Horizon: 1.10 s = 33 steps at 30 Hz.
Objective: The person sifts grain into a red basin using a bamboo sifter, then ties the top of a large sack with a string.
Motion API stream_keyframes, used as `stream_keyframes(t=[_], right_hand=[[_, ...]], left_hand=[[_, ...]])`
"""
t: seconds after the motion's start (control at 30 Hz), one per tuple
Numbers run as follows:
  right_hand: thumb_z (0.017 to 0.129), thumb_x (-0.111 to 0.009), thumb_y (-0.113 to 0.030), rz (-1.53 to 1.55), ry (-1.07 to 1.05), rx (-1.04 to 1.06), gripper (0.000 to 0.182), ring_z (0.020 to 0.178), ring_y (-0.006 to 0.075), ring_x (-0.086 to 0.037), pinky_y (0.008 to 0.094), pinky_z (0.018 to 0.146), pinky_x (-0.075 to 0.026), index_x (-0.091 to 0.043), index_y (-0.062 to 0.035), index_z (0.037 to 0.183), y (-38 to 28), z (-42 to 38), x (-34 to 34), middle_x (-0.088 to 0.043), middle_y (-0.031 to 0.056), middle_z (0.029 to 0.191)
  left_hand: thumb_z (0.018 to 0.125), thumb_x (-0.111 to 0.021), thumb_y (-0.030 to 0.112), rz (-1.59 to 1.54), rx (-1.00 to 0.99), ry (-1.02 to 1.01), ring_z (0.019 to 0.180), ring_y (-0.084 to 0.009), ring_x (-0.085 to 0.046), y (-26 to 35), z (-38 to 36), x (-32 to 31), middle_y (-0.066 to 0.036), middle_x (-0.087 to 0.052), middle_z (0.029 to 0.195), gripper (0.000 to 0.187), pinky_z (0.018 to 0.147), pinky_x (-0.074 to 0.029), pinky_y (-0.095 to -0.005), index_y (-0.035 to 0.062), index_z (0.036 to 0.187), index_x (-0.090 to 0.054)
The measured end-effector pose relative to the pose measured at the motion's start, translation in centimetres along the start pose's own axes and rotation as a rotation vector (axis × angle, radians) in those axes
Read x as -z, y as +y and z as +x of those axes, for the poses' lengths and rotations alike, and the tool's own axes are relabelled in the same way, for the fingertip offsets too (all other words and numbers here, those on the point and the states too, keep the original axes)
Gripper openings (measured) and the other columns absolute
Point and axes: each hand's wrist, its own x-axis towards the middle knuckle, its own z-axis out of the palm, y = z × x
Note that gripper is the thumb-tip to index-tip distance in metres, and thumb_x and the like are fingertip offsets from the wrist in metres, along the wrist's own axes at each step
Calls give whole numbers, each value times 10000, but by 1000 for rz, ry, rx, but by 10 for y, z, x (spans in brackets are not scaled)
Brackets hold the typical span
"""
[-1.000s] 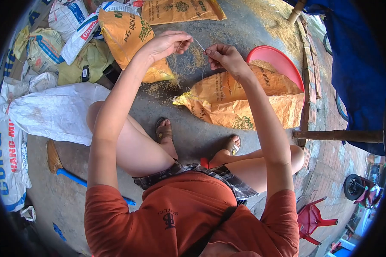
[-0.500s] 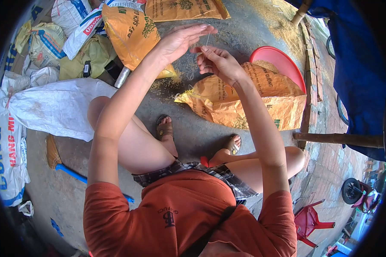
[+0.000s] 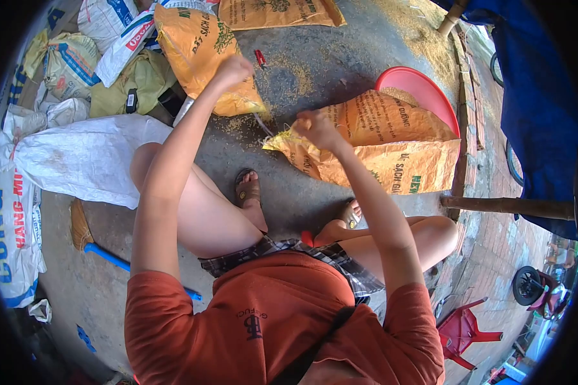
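Note:
My left hand [image 3: 236,72] is closed and smeared by motion, held up in front of a filled orange sack [image 3: 196,54]. What it holds, if anything, I cannot make out. Lower and to the right, my right hand [image 3: 318,130] has curled fingers beside the gathered end of a second orange sack [image 3: 398,163] lying on its side. Its grip content is also too small to see. A pale strand [image 3: 262,125] shows between the two sacks. The white thread spool [image 3: 182,110] is partly hidden behind my left forearm.
A red basin [image 3: 424,90] with grain stands behind the lying sack. Red-handled snips or a similar small tool [image 3: 259,59] lie on the floor among scattered grain. White sacks [image 3: 87,157] and a blue-handled brush [image 3: 109,256] are at left, a red stool [image 3: 465,330] at right.
My hands have moved apart and lower from a raised position close together, where a thin strand ran between them. The left fingers, stretched out before, are now closed. The small red tool has come into view.

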Motion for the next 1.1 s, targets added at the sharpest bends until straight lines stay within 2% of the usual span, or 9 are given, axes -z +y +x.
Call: stream_keyframes(t=[0.03, 0.1, 0.17, 0.27, 0.4, 0.5, 0.63, 0.97, 1.1], right_hand=[[696, -587, -279, 0, 1, 0, 385, 914, 277, -518, 343, 814, -401, -531, -56, 1005, 6, -6, -14, -549, 168, 945], [711, -562, -310, -274, 150, 20, 392, 808, 280, -556, 359, 747, -424, -514, -60, 1009, 13, -15, -38, -565, 162, 863], [708, -560, -321, -282, 56, -74, 382, 818, 284, -550, 363, 749, -419, -518, -84, 1005, 7, -16, -43, -567, 156, 852], [691, -572, -291, -242, -5, -234, 314, 828, 296, -540, 370, 732, -421, -536, -86, 925, 7, -15, -52, -568, 161, 831], [674, -579, -228, -163, 106, -231, 215, 794, 302, -544, 369, 679, -432, -544, -65, 810, 19, -16, -47, -566, 166, 807], [675, -581, -214, -68, 137, -175, 192, 780, 290, -543, 366, 672, -427, -539, -68, 792, 23, -25, -31, -567, 150, 798], [671, -593, -216, -51, 232, -154, 200, 759, 285, -541, 367, 661, -422, -532, -55, 773, 29, -37, -21, -562, 138, 786], [683, -561, -160, -144, 143, -106, 231, 773, 294, -543, 368, 668, -437, -468, -42, 860, 32, -39, -42, -538, 139, 831], [695, -493, -73, -263, 185, -100, 158, 780, 291, -547, 355, 667, -455, -450, -36, 843, 28, -41, -51, -525, 138, 861]], left_hand=[[633, -652, 283, 233, -35, -176, 686, -171, -558, -18, 5, -5, -78, -601, 746, 302, 607, -430, -267, 18, 774, -618], [570, -677, 363, 438, -148, -431, 817, -233, -556, -13, -22, -28, -130, -586, 893, 468, 696, -426, -295, 11, 866, -595], [552, -676, 427, 584, -19, -668, 1007, -259, -469, -9, -30, -53, -163, -488, 1089, 660, 835, -378, -303, 9, 1035, -512], [556, -657, 469, 727, -116, -687, 959, -263, -500, -19, -41, -85, -160, -516, 1045, 709, 792, -400, -323, -20, 1044, -494], [586, -635, 459, 739, -20, -660, 837, -304, -539, -2, -66, -100, -144, -582, 838, 494, 732, -417, -371, 51, 862, -591], [689, -566, 361, 591, -115, -350, 863, -297, -512, -19, -67, -123, -132, -553, 857, 343, 742, -398, -371, 46, 822, -584], [710, -544, 246, 566, -259, -132, 854, -287, -511, -22, -67, -149, -120, -546, 853, 244, 748, -408, -366, 34, 827, -576], [621, -635, 150, 528, -352, -178, 852, -299, -512, -25, -84, -145, -134, -544, 875, 332, 731, -405, -374, 13, 907, -536], [680, -608, 334, 370, -141, -337, 870, -253, -523, -27, -80, -134, -130, -547, 940, 490, 724, -414, -326, 5, 1022, -486]])
